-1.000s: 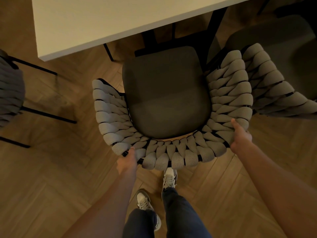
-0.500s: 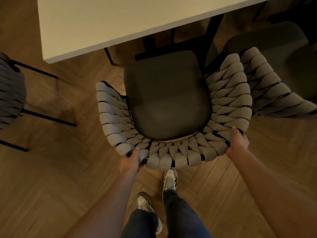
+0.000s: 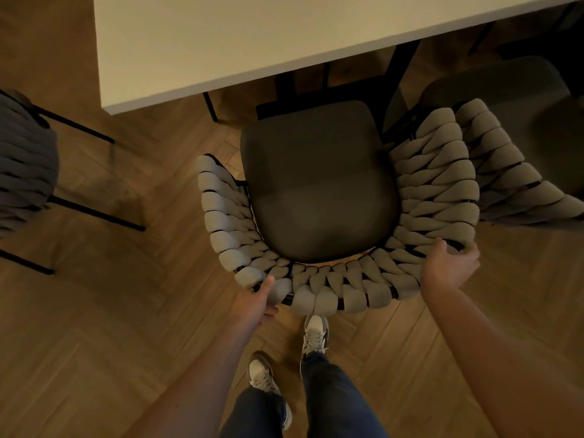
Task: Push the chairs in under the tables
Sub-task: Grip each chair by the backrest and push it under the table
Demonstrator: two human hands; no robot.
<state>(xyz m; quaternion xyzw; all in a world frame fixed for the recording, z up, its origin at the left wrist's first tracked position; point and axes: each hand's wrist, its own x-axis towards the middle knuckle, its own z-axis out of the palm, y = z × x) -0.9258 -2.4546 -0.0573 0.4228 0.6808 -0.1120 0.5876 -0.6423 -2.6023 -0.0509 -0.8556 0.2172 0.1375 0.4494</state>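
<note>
A chair [image 3: 319, 184] with a dark seat cushion and a curved backrest of thick woven grey bands stands right in front of me, its seat front just at the edge of the white table [image 3: 252, 39]. My left hand [image 3: 257, 303] holds the backrest rim at its lower left, thumb on top and fingers underneath. My right hand [image 3: 448, 267] grips the rim at the lower right, fingers curled over the woven bands. The chair's front legs are hidden under the table.
A second woven chair [image 3: 512, 172] stands close against the right side of mine. A third chair [image 3: 25, 165] with black metal legs sits at the left edge. The floor is herringbone wood; my feet [image 3: 313, 333] are just behind the chair.
The chair has moved a little forward toward the table and I have stepped closer. Both hands stay on the backrest; the right hand's fingers have wrapped further over the rim.
</note>
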